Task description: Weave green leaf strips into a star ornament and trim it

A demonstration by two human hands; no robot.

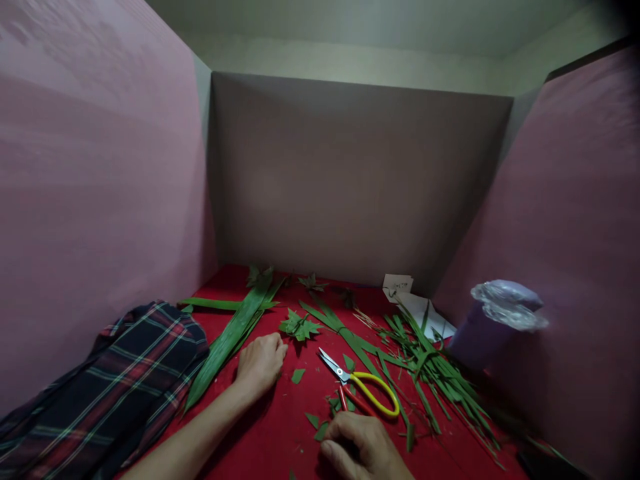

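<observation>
From my end, the worry I judge greatest is the scissors [339, 371]: they lie just beyond my right hand [367, 443], blade tips pointing away and slightly to its left, roughly toward the space past my left hand [263, 363]. If I swept the left hand across carelessly, the points could prick it. A red handle [343, 398] sits between the scissors and my right knuckles; I can't make out whether it belongs to them, so a blind reach there could drag both along. The lobed leaf bunch [299, 327] lies just past my left fingertips, and a brush of the knuckles could crease or push it. Leaf scraps [320, 432] close beside my right thumb could catch under the hand and scatter over the red cloth [270, 440].

As for the grip, my left hand is loosely curled, knuckles up, with little room inside the fingers; I can't tell whether it pinches anything. Long leaf blades [230, 350] slant just outside it. My right hand is half closed, thumb and forefinger bent toward each other over a shadowed gap, and I can't tell if it holds something. Cut green strips [450, 380] spread farther off to its right.
</observation>
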